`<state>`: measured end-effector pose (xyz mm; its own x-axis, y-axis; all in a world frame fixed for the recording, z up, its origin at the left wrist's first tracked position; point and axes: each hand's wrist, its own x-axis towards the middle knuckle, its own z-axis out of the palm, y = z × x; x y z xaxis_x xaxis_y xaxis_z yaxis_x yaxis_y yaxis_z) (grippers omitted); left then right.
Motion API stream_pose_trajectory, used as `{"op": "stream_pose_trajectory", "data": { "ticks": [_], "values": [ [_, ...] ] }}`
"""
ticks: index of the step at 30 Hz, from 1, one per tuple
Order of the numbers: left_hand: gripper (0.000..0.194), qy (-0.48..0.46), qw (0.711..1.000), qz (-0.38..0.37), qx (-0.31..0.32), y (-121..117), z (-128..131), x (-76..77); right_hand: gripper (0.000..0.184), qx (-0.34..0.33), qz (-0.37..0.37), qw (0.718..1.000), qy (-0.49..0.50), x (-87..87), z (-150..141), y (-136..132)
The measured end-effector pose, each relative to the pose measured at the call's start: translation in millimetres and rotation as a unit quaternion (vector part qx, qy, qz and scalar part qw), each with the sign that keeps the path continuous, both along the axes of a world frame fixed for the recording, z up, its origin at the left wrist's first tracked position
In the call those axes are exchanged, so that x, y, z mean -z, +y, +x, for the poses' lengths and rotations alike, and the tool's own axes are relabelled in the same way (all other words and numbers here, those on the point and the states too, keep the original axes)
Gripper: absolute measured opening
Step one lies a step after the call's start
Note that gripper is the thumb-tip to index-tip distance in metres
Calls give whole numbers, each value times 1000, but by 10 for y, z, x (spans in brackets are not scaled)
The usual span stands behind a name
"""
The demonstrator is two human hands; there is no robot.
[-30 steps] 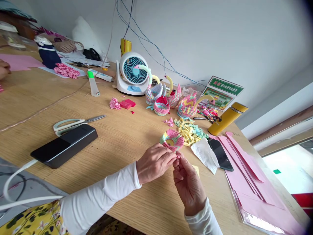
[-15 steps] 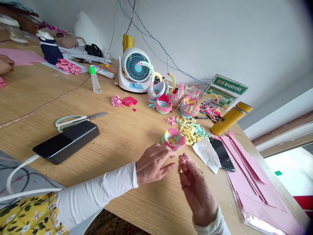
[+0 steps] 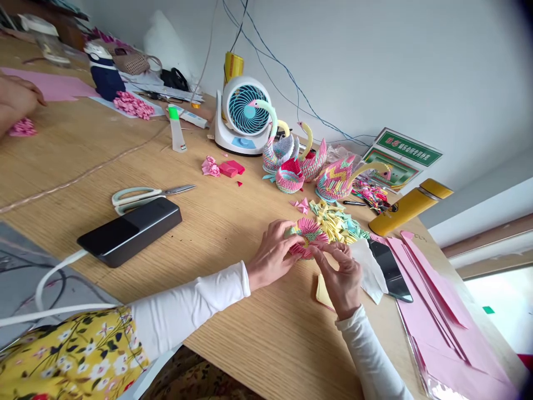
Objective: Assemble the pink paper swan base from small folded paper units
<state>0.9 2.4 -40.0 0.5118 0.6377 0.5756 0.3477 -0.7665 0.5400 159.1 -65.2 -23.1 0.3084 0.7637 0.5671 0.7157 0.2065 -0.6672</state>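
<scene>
A round bowl of folded paper pieces [image 3: 308, 229], pink outside with green and yellow inside, stands on the table between my hands. My left hand [image 3: 275, 253] grips its left rim, thumb on the near side. At its right edge my right hand [image 3: 342, 273] is pinched, fingertips touching the rim; the small folded piece between them is mostly hidden. Just behind lies a pile of yellow and green folded paper pieces [image 3: 333, 221], with a few pink folded pieces [image 3: 303, 205] beside it. A stack of small yellow paper slips [image 3: 323, 293] sits under my right wrist.
Paper swans [image 3: 335, 180] and a white fan [image 3: 241, 125] stand at the back. Scissors [image 3: 137, 197] and a black power bank [image 3: 131, 230] lie left. A tissue [image 3: 368, 266], a phone [image 3: 391, 269], pink paper sheets [image 3: 441, 316] and a yellow flask [image 3: 410, 206] are right. Another person's hand [image 3: 20, 100] is far left.
My hands, first together in front of the bowl, parted with a pink folded piece in the right. Now the left holds the bowl's rim and the right has moved up to its right edge.
</scene>
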Motion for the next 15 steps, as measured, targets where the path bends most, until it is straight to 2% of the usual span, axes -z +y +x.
{"op": "stream_pose_trajectory", "data": {
  "ticks": [5, 15],
  "values": [
    [10, -5, 1000, 1, 12, 12, 11, -2, 24, -17, 1, 1000, -6, 31, 27, 12],
    [15, -17, 1000, 12, 15, 34, 29, 46, 22, -7, 11, 999, -49, 78, 33, 34]
  ]
}}
